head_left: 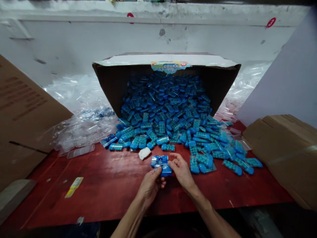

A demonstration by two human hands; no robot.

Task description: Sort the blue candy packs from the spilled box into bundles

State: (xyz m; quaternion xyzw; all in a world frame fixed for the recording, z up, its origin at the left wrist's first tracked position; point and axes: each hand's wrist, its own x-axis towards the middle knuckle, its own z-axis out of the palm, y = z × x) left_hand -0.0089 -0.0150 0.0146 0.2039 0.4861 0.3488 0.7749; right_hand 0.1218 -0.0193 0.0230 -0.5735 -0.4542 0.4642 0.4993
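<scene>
My left hand (151, 185) is closed on a flat blue printed plastic packet (158, 161), its thumb lying over the lower edge. At the packet's right edge is my right hand (182, 170), its thumb touching the plastic and its index finger curved above. Its other fingertips are partly hidden. Just behind the packet lies a crumpled white wad (144, 153) on the red tabletop (111, 185). Many small blue-capped clear cases of blue-green beads (162, 127) spill from an open carton (105, 86) lying on its side; some (194, 164) rest close to my right hand.
Clear plastic trays and film (85, 125) are heaped left of the carton, with more clear plastic (250, 82) at right. Cardboard boxes flank the table, one left (27, 112) and one right (284, 148). A yellow-and-white label (74, 187) lies at front left.
</scene>
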